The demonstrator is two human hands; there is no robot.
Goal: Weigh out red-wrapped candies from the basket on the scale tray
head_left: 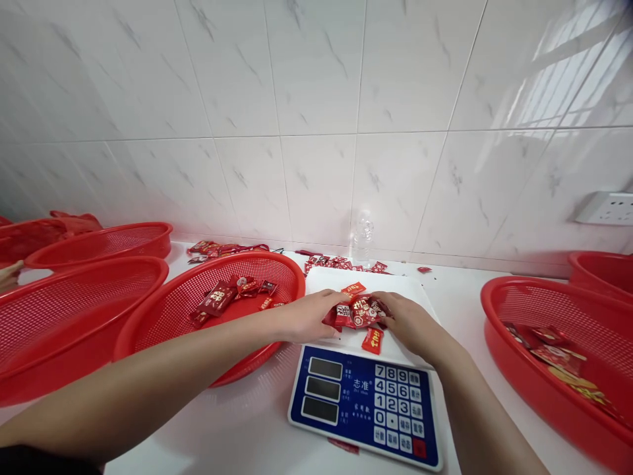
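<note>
A pile of small red candy packets [357, 311] lies on the white platform [326, 278] of an electronic scale with a blue keypad panel [366, 404]. My left hand [309, 315] curls around the left side of the pile, fingers closed on the packets. My right hand [408, 322] presses against the right side of the same pile, fingers bent over the packets. One loose red packet [372, 340] lies at the platform's near edge, and another [354, 288] sits just behind the pile.
Red mesh baskets surround the scale: one [198, 310] holding a few packets just left, two more [64, 316] further left, and one [554, 356] with packets on the right. More loose packets [341, 264] lie along the tiled wall beside a clear plastic bottle [362, 236]. A wall socket [606, 208] is at right.
</note>
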